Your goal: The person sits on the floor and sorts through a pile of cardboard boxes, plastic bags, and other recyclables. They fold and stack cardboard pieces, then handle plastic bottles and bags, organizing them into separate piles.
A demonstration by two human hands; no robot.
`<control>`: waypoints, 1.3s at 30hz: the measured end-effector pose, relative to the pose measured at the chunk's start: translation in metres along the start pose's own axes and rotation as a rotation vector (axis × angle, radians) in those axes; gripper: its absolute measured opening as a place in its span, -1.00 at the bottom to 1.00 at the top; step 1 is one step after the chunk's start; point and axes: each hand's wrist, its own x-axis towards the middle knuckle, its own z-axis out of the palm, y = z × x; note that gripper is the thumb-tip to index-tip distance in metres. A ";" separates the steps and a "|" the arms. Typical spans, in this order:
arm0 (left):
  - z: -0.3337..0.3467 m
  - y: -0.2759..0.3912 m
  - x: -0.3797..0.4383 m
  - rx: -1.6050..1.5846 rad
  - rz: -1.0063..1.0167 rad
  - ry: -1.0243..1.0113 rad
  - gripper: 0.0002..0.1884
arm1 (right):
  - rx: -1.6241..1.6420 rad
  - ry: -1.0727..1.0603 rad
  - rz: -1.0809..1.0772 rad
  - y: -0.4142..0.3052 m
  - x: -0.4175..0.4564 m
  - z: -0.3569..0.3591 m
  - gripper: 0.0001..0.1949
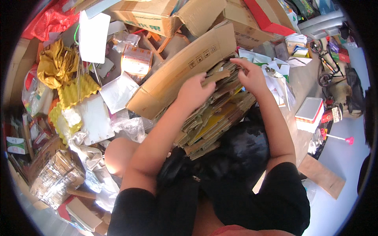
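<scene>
A thick stack of flattened corrugated cardboard [218, 109] lies tilted over black material at my lap, its ragged edges towards me. A large brown cardboard flap [183, 70] with printed handling symbols stands along its far left side. My left hand [196, 90] is over the stack, thumb and fingers around the near end of a narrow torn cardboard strip [218, 76]. Just above the stack's right end is my right hand [251, 75], its index finger stretched out and the others curled. I see nothing in it.
Cardboard boxes [147, 14] stand at the back. Yellow egg-crate foam [79, 90], a white panel [94, 37] and plastic wrapping [130, 128] crowd the left. A white lidded box [309, 113], a wooden board [322, 175] and loose papers [276, 85] lie to the right.
</scene>
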 end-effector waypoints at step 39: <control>0.070 -0.021 0.112 0.671 0.085 -0.410 -0.81 | -0.163 -0.097 0.192 0.062 0.000 0.040 -0.61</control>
